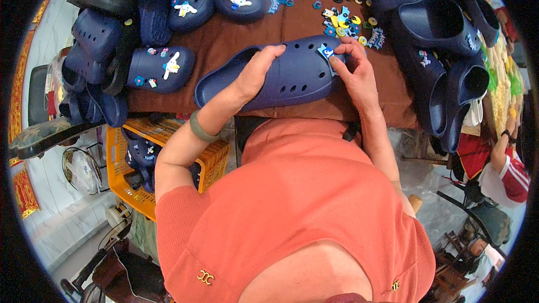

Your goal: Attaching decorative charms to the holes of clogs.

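A navy blue foam clog [297, 73] with round vent holes lies sideways before me on the brown cloth, its toe to the right. My left hand [255, 74] grips it around the middle, thumb over the upper near the foot opening; the fingers underneath are hidden. At the toe, my right hand [356, 73] pinches a small blue and white shoe charm [325, 52] between thumb and index finger, against the clog's upper. Whether the charm's stem is in a hole cannot be seen.
Loose charms [342, 19] in yellow, blue and black are scattered beyond the toe. Decorated clogs [163, 70] stand at left and along the far side; more clogs [429, 25] are piled at right. An orange crate [210, 165] holds clogs below the table edge. Another person's arm [498, 154] shows far right.
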A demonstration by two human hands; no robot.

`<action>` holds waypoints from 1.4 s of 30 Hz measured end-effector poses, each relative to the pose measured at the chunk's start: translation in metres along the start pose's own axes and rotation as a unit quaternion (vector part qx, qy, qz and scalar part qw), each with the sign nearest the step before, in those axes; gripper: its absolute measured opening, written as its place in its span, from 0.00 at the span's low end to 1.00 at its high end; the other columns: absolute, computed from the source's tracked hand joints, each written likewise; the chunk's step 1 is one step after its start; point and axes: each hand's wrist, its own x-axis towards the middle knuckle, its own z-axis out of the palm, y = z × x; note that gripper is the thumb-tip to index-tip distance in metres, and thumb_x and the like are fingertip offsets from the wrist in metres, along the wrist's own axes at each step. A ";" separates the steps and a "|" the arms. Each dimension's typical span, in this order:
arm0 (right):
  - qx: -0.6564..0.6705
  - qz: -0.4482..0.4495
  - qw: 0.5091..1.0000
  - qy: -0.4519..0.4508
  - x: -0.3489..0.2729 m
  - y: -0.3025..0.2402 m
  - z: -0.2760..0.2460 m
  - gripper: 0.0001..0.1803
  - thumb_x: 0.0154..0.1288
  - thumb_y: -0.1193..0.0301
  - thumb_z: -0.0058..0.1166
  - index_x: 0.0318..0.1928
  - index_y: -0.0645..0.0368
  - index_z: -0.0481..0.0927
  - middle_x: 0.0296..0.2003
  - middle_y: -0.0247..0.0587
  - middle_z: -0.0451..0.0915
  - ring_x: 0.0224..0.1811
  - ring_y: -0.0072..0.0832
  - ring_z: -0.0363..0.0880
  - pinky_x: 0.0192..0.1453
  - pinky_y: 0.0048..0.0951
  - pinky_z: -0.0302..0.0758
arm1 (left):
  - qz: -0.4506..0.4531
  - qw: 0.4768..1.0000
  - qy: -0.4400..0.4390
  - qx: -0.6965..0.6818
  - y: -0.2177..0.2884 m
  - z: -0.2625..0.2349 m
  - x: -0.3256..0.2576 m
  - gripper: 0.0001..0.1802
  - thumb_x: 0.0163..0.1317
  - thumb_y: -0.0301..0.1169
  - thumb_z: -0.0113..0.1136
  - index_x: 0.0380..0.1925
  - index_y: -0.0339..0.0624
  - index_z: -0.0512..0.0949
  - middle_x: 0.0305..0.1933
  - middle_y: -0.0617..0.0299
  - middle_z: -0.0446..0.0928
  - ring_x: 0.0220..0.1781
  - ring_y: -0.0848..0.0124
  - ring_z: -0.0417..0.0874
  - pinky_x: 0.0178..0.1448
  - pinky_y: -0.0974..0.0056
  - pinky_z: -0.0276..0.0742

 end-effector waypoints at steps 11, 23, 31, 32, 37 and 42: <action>0.014 -0.025 0.998 0.050 0.000 0.004 0.023 0.14 0.57 0.74 0.58 0.44 0.58 0.74 0.57 0.49 0.69 0.63 0.39 0.64 0.68 0.34 0.56 | 0.024 0.999 0.039 0.024 -0.004 0.001 0.000 0.22 0.67 0.43 0.44 0.44 0.36 0.77 0.39 0.58 0.81 0.37 0.71 0.82 0.46 0.67 0.77; -0.288 -0.196 0.930 0.120 -0.015 -0.021 0.007 0.12 0.52 0.69 0.64 0.40 0.51 0.82 0.43 0.37 0.73 0.51 0.37 0.66 0.57 0.39 0.60 | -0.009 1.000 0.000 -0.015 0.002 0.002 -0.003 0.22 0.68 0.42 0.43 0.45 0.35 0.76 0.41 0.58 0.80 0.39 0.72 0.82 0.49 0.67 0.76; -0.562 -0.264 0.784 -0.003 -0.027 -0.050 0.010 0.19 0.51 0.74 0.50 0.47 0.62 0.78 0.40 0.37 0.74 0.51 0.33 0.69 0.60 0.46 0.57 | 0.043 0.998 -0.001 0.036 -0.001 0.000 -0.002 0.21 0.69 0.41 0.41 0.48 0.35 0.75 0.44 0.59 0.79 0.44 0.73 0.79 0.53 0.68 0.73; -0.563 -0.258 0.785 -0.022 -0.026 -0.050 0.011 0.20 0.51 0.74 0.50 0.47 0.64 0.77 0.39 0.39 0.73 0.50 0.35 0.68 0.60 0.45 0.57 | 0.030 0.999 0.015 0.034 0.001 0.003 -0.005 0.21 0.69 0.40 0.41 0.48 0.35 0.75 0.44 0.60 0.79 0.43 0.73 0.79 0.53 0.68 0.72; -0.577 -0.219 0.785 -0.043 -0.022 -0.047 0.022 0.22 0.50 0.77 0.49 0.49 0.70 0.74 0.37 0.46 0.73 0.48 0.40 0.68 0.60 0.44 0.58 | 0.186 0.959 0.064 0.205 -0.011 -0.001 -0.002 0.20 0.69 0.40 0.42 0.46 0.37 0.75 0.43 0.60 0.79 0.43 0.74 0.79 0.52 0.68 0.72; -0.526 -0.221 0.816 -0.089 -0.026 -0.060 0.006 0.24 0.48 0.79 0.48 0.50 0.73 0.73 0.36 0.46 0.74 0.47 0.38 0.69 0.59 0.45 0.58 | 0.084 0.988 0.074 0.107 -0.005 0.010 -0.012 0.19 0.69 0.41 0.41 0.46 0.39 0.75 0.44 0.61 0.77 0.45 0.74 0.77 0.55 0.67 0.70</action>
